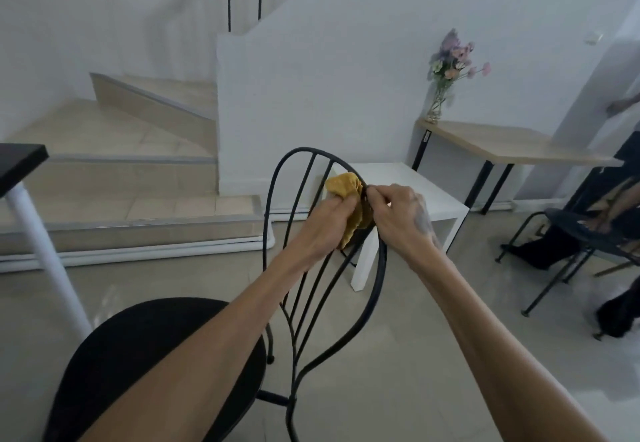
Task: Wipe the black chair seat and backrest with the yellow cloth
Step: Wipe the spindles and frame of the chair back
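Observation:
The black chair stands just below me, its round black seat [138,355] at lower left and its wire backrest [294,171] rising at centre. A yellow cloth [344,187] is bunched against the upper right curve of the backrest frame. My left hand [325,223] grips the cloth from the near side, fingers curled into it. My right hand [398,214] pinches the cloth together with the frame rod at the same spot. Part of the cloth is hidden between the two hands.
A small white side table [415,178] stands right behind the backrest. A wooden desk [502,143] with a vase of flowers [446,74] is at the right wall. Another black chair [571,233] stands far right. Steps [121,171] rise at left; a black table corner with a white leg [38,233] stands at the left edge.

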